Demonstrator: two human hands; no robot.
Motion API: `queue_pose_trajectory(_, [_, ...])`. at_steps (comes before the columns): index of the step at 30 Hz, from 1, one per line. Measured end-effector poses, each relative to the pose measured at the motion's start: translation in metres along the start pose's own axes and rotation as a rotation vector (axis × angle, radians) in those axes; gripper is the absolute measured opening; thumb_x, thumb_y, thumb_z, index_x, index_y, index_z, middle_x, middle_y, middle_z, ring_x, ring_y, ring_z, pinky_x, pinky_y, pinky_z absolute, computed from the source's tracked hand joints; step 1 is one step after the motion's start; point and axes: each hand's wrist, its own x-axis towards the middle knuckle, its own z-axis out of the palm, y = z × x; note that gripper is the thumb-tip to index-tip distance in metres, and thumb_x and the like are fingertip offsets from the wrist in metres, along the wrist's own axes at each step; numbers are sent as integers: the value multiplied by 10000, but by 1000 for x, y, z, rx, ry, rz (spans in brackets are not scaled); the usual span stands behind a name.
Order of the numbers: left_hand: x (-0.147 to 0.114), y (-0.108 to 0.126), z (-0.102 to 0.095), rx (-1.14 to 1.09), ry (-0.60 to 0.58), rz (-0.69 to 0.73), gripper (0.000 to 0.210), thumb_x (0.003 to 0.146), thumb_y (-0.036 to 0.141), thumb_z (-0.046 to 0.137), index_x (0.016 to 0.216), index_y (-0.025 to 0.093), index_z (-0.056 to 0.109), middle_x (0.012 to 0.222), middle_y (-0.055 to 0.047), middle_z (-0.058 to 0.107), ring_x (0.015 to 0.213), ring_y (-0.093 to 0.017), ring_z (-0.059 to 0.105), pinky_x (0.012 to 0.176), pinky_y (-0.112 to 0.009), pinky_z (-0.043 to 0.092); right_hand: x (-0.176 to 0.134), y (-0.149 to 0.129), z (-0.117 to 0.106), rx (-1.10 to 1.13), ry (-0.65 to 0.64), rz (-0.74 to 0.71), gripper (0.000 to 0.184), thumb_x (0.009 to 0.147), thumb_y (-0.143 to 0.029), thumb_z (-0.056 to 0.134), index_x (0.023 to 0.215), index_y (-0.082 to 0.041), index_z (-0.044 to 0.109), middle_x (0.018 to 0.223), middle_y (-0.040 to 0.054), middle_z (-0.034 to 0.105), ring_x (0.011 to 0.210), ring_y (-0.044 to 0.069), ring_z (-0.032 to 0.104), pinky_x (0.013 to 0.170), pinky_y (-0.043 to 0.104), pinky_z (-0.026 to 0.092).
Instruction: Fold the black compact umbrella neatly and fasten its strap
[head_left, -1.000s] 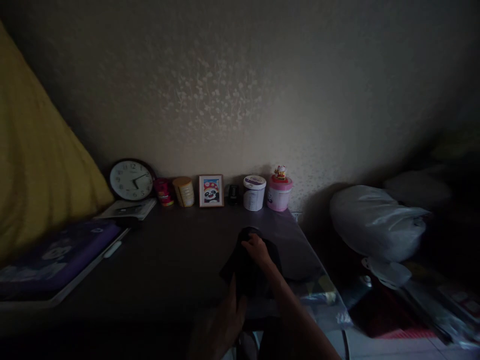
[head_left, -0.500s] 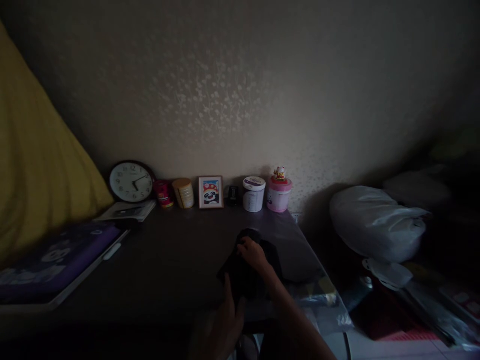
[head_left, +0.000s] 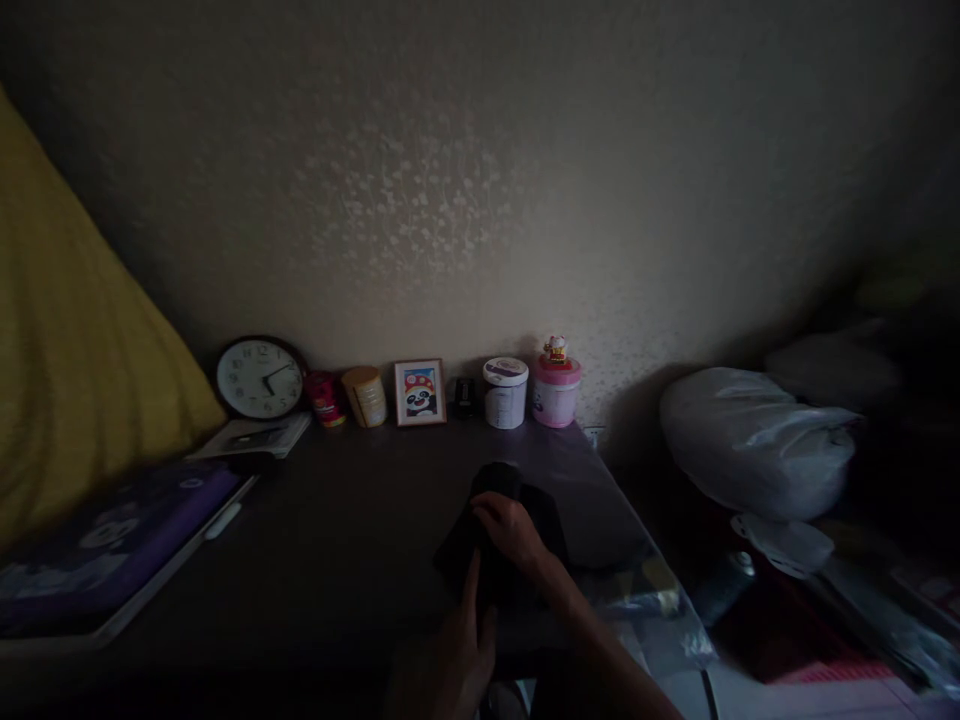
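Observation:
On the dark table lies a black, soft-looking item, seemingly cloth [head_left: 495, 482], whose exact kind the dim light hides. My right hand [head_left: 510, 530] rests over its middle, fingers drawn together and pinching the fabric. Lower down, my left hand [head_left: 466, 640] touches the near side of the cloth. Its index finger is stretched forward and its thumb stands a little apart; the other fingers are in shadow.
Along the wall stand a clock [head_left: 261, 378], a red tub [head_left: 326, 398], a yellow canister [head_left: 365, 396], a framed panda picture [head_left: 420, 393], a white tub [head_left: 505, 395] and a pink tub [head_left: 556, 395]. A purple case [head_left: 127, 535] lies left; a white bag [head_left: 754, 440] sits right.
My right hand has slid slightly toward me over the black cloth. My left index finger has shifted a bit to the right, closer to the right hand. The view has tilted slightly.

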Motion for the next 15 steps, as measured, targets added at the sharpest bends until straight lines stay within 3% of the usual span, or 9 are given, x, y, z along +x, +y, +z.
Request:
queue_pose_trajectory(3, [-1, 6, -2, 18, 18, -5, 562, 881, 336, 278, 1394, 216, 83, 1265, -93, 506, 979, -174, 590, 839, -275, 394, -18, 2, -6, 9, 102, -143, 198, 852, -209, 430, 903, -204, 621, 909, 29, 653, 876, 141, 576, 828, 264, 402])
queue_pose_trajectory(8, [1, 5, 3, 42, 4, -19, 545, 886, 323, 249, 1396, 223, 83, 1260, -84, 513, 959, -185, 600, 783, -268, 420, -23, 15, -3, -75, 99, -278, 196, 849, -179, 450, 883, -202, 642, 1006, 43, 643, 998, 165, 527, 890, 324, 374])
queue_pose_trajectory(12, [3, 1, 8, 110, 33, -31, 556, 886, 359, 248, 1395, 223, 70, 1114, -88, 618, 882, -190, 625, 800, -305, 421, 7, 36, 1, -143, 112, -242, 222, 858, -183, 440, 928, -211, 649, 1035, 37, 646, 1088, 172, 485, 929, 347, 356])
queue_pose_trajectory(15, [1, 0, 9, 144, 75, -16, 568, 878, 375, 279, 1392, 208, 106, 1086, -101, 631, 924, -195, 613, 876, -322, 384, 30, 48, -1, -234, 128, -122, 241, 857, -177, 433, 985, -214, 634, 1099, 39, 619, 1094, 183, 484, 932, 359, 353])
